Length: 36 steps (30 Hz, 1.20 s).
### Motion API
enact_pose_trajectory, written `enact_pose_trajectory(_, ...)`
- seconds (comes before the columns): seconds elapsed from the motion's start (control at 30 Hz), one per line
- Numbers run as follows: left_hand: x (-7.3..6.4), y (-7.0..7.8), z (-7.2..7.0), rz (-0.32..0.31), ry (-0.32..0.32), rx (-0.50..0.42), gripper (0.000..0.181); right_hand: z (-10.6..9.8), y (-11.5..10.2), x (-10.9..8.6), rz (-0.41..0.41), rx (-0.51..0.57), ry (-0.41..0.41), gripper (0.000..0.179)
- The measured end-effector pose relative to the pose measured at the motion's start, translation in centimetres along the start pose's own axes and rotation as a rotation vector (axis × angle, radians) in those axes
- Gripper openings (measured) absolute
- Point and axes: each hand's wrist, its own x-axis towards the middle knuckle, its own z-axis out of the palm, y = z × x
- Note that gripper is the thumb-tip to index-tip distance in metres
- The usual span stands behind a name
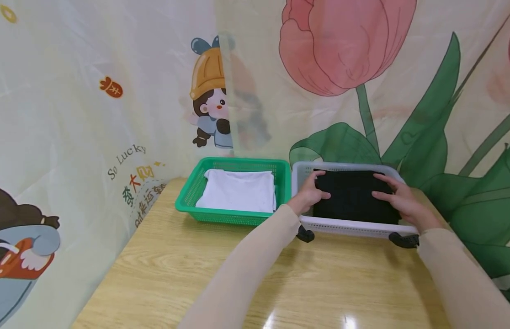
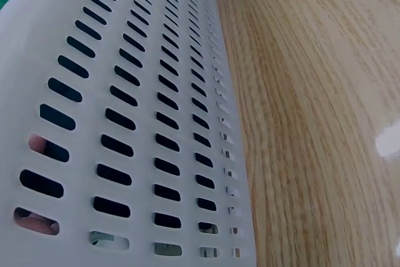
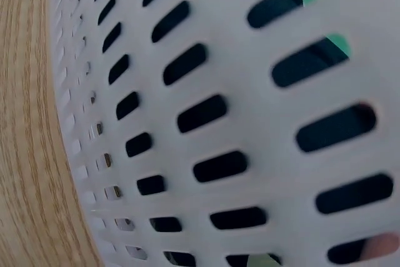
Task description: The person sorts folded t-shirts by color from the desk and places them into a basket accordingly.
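Observation:
A folded black cloth (image 1: pixel 351 194) lies in the white perforated basket (image 1: pixel 345 228) on the right, close up to its front rim. My left hand (image 1: pixel 309 194) grips the cloth at its left edge, with thumb and a finger spread over the top. At the right edge my right hand (image 1: pixel 403 203) holds it the same way; the other fingers of both hands are hidden. Through the slots of the basket wall (image 2: pixel 144 79) in the left wrist view, dark cloth and bits of skin show. The right wrist view has the slotted wall (image 3: pixel 262 148) with dark cloth behind.
A green basket (image 1: pixel 230 218) holding a folded white cloth (image 1: pixel 236 189) stands just left of the white one. Black handles (image 1: pixel 403 240) stick out at the white basket's front. Beneath is a wooden table (image 1: pixel 164 269), backed by a printed curtain (image 1: pixel 156 68).

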Motion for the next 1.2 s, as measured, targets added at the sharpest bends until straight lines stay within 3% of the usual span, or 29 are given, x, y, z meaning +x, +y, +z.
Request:
enact_pose_trajectory(0.43, 0.3, -0.5, -0.4, -0.048, 0.044, -0.007, 0.071, 0.9, -0.5, 0.6, 0.016, -0.051, -0.006, 0.082)
enact_pose_trajectory(0.7, 0.3, -0.2, 0.0, -0.037, 0.035, 0.02, 0.071, 0.4, 0.0, 0.8, 0.023, -0.055, -0.004, 0.081)
enact_pose_trajectory(1.2, 0.6, -0.7, 0.7, -0.089, 0.01, 0.053, 0.073, 0.1, 0.3, 0.2, 0.078, -0.036, -0.08, 0.079)
